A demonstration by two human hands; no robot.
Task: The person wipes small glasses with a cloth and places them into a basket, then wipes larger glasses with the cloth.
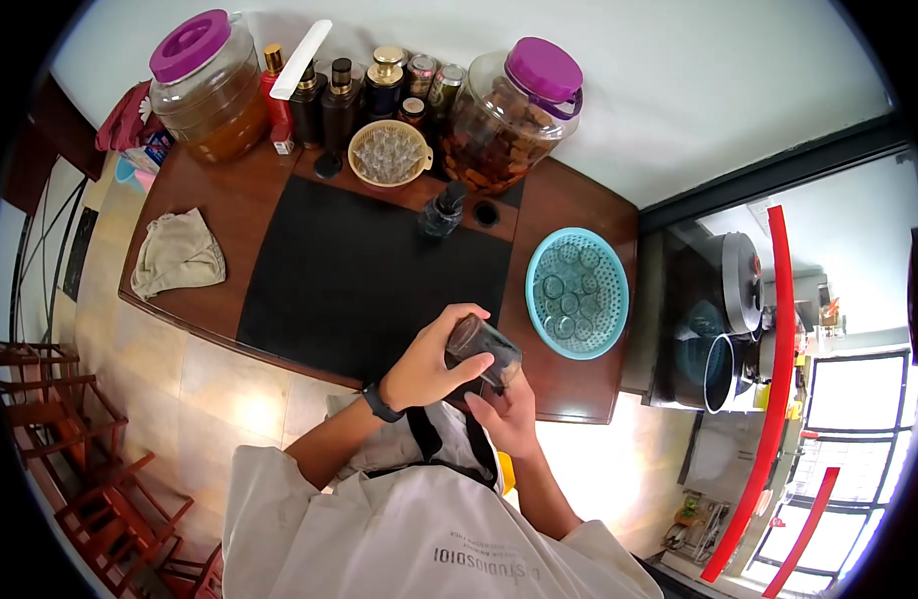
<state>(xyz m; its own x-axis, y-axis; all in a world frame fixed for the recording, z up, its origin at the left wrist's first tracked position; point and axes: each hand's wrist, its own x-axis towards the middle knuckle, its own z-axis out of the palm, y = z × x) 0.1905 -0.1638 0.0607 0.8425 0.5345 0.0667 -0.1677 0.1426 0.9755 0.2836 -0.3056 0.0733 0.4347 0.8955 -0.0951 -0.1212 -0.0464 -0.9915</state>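
Observation:
Both of my hands hold a dark, see-through glass bottle [474, 344] tilted over the near edge of the black mat [349, 270]. My left hand [424, 361], with a black band on its wrist, is wrapped round the bottle's body. My right hand [509, 417] grips its lower right end, where fingers hide part of it. Farther back on the mat stands a small dark bottle [441, 212] with a black top. A light-blue plastic basket [618, 299] holding several clear drinking glasses sits to the right.
Two big jars with purple lids, the left jar [209, 110] and the right jar [499, 120], stand by the wall. Between them are several bottles, cans and a small basket [427, 160] of tiny glasses. A beige cloth [177, 255] lies at left. Wooden chairs [109, 509] stand lower left.

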